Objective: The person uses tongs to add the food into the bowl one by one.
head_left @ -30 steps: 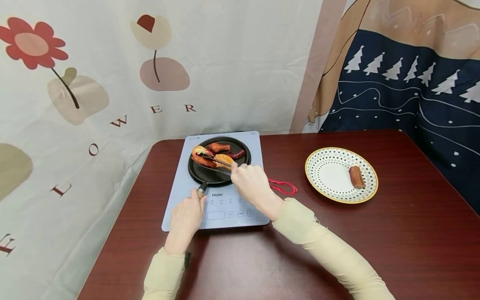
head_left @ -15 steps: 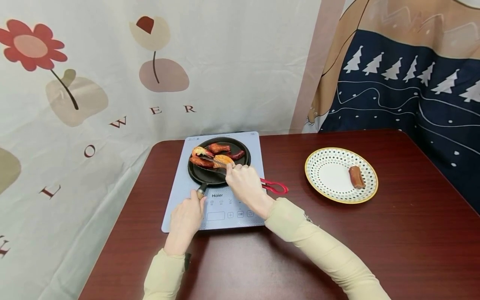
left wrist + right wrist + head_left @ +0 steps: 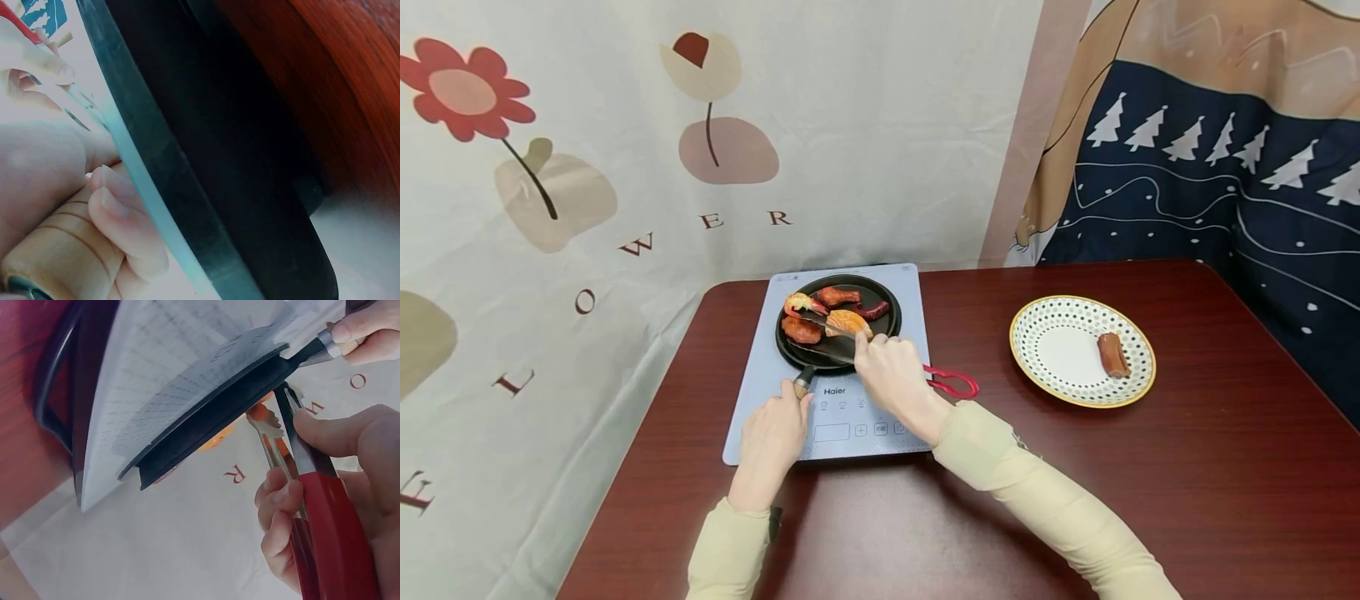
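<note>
The person's two hands are apart, each gripping something. The left hand (image 3: 773, 433) is wrapped around the wooden handle (image 3: 802, 386) of a black pan (image 3: 877, 292); the right hand (image 3: 895, 375) clasps red-handled tongs (image 3: 956, 382). The tong arms are spread inside the pan, one on each side of a reddish-brown piece (image 3: 801, 331); whether they touch it, I cannot tell. Around it lie a shrimp (image 3: 801, 303), a drumstick (image 3: 839, 296), a tentacle (image 3: 872, 312) and an orange slice (image 3: 849, 323), partly crossed by the upper tong arm. The right hand hides the pan's lower right edge.

The pan sits on a pale blue cooker (image 3: 747, 408) lettered "Haier" above small icons, a plus button and Chinese characters; the right wrist covers its right side. To the right on the dark red counter (image 3: 977, 517), a dotted plate (image 3: 1060, 354) holds a brown piece of meat (image 3: 1112, 356). Behind, a white curtain (image 3: 887, 125) reads "L O W E R", with another letter at the left edge.
</note>
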A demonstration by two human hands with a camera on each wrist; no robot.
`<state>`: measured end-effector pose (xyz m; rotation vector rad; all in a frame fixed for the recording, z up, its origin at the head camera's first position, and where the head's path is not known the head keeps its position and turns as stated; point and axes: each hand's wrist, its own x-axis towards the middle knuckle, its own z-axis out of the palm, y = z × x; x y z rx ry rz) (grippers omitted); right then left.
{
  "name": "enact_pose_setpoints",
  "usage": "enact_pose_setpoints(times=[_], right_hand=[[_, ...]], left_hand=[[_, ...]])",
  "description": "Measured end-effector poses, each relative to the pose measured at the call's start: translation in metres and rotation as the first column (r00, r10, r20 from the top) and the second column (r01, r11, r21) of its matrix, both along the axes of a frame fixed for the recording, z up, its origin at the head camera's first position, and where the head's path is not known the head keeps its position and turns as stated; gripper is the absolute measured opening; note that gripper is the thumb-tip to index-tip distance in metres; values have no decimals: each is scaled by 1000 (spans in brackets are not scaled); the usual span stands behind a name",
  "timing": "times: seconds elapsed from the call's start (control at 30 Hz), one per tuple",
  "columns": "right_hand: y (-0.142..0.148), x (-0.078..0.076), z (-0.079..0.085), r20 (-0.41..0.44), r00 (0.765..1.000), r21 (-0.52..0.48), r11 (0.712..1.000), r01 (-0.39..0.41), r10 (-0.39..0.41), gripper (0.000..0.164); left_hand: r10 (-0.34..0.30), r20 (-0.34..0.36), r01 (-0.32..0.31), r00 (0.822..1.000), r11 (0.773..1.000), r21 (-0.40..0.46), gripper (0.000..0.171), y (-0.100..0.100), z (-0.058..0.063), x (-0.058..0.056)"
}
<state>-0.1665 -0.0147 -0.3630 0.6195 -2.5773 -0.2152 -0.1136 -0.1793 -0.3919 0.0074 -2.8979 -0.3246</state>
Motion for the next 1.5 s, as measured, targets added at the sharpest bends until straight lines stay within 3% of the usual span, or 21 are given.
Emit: enact_pose_setpoints(times=[0.4, 0.67, 0.97, 1.5], right_hand=[[9, 6, 7, 126, 992, -60, 998, 9, -1, 52], [23, 9, 5, 74, 997, -127, 992, 6, 4, 50], [38, 11, 4, -7, 1000, -154, 988, 4, -5, 47], [85, 14, -3, -18, 998, -236, 971, 47, -53, 44]], left_hand=[[11, 18, -11, 1000, 1000, -1, 29, -1, -2, -2], [13, 30, -13, 999, 1000, -3, 30, 0, -1, -1], [6, -7, -6, 1000, 1000, -8, 29, -1, -2, 0], [10, 9, -10, 1000, 1000, -10, 30, -1, -2, -1]])
